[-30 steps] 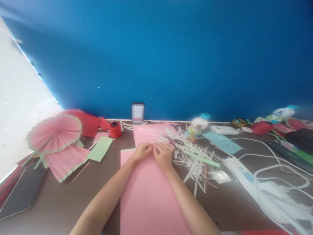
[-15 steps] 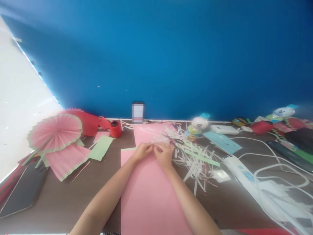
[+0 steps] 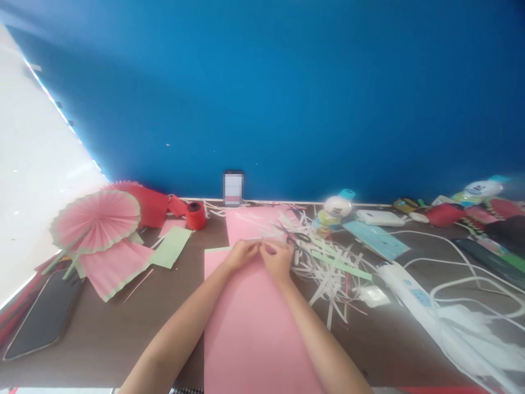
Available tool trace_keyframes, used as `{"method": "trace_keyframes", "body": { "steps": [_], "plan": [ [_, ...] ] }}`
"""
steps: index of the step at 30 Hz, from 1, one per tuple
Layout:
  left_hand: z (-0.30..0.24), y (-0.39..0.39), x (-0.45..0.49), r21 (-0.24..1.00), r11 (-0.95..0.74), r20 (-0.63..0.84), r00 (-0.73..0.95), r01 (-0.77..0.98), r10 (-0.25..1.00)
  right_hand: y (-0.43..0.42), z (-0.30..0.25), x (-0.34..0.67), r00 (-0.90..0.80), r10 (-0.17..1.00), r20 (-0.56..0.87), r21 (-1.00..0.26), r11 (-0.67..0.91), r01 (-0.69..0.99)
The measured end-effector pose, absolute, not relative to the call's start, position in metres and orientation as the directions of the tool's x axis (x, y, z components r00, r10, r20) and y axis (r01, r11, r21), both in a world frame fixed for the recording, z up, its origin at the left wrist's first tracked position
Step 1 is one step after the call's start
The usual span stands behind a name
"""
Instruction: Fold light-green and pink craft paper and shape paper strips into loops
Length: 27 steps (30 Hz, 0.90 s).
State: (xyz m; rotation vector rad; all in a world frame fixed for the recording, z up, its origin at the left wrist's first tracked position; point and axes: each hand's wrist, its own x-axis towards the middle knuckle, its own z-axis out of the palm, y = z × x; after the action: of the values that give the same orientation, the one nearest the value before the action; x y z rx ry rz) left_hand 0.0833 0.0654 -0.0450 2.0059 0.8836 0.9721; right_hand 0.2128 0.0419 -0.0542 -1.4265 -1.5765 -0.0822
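Note:
A long pink paper sheet (image 3: 250, 328) lies on the brown table (image 3: 123, 334) straight in front of me. My left hand (image 3: 241, 254) and my right hand (image 3: 278, 258) rest side by side at its far edge, fingers curled and pinching that edge. A thin green strip (image 3: 216, 250) runs along the sheet's far left corner. A second pink sheet (image 3: 246, 224) lies just beyond my hands. Scissors (image 3: 297, 238) lie right of my right hand, on a heap of white and green paper strips (image 3: 328, 268).
Pink pleated paper fans (image 3: 96, 221) and a green sheet (image 3: 170, 247) lie at the left, with a red tape roll (image 3: 196, 215) and a dark phone (image 3: 45, 314). A phone (image 3: 233, 188) leans on the blue wall. A glue bottle (image 3: 334, 210), power strip (image 3: 410, 287) and white cables fill the right.
My hands have stayed at the sheet's far edge, fingertips slightly closer together. The view has shifted a little to the left.

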Motion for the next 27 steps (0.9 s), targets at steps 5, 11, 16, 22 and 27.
{"method": "trace_keyframes", "body": {
  "steps": [5, 11, 16, 22, 27],
  "plan": [
    [-0.046, 0.067, 0.084, 0.839, -0.485, 0.344, 0.451, 0.246, 0.824, 0.043, -0.055, 0.215, 0.108, 0.713, 0.693, -0.475, 0.339, 0.812],
    [-0.05, 0.07, 0.084, 0.845, -0.492, 0.354, 0.47, 0.21, 0.808, 0.041, -0.053, 0.217, 0.022, 0.701, 0.713, -0.377, 0.357, 0.855],
    [-0.053, 0.071, 0.083, 0.819, -0.522, 0.359, 0.497, 0.238, 0.79, 0.039, -0.049, 0.22, -0.119, 0.682, 0.721, -0.242, 0.409, 0.88],
    [-0.05, 0.068, 0.082, 0.791, -0.549, 0.354, 0.53, 0.271, 0.771, 0.038, -0.047, 0.222, -0.188, 0.676, 0.712, -0.187, 0.441, 0.878],
    [-0.049, 0.068, 0.082, 0.796, -0.541, 0.345, 0.531, 0.272, 0.774, 0.039, -0.047, 0.225, -0.166, 0.667, 0.727, -0.198, 0.435, 0.879]
  ]
}}
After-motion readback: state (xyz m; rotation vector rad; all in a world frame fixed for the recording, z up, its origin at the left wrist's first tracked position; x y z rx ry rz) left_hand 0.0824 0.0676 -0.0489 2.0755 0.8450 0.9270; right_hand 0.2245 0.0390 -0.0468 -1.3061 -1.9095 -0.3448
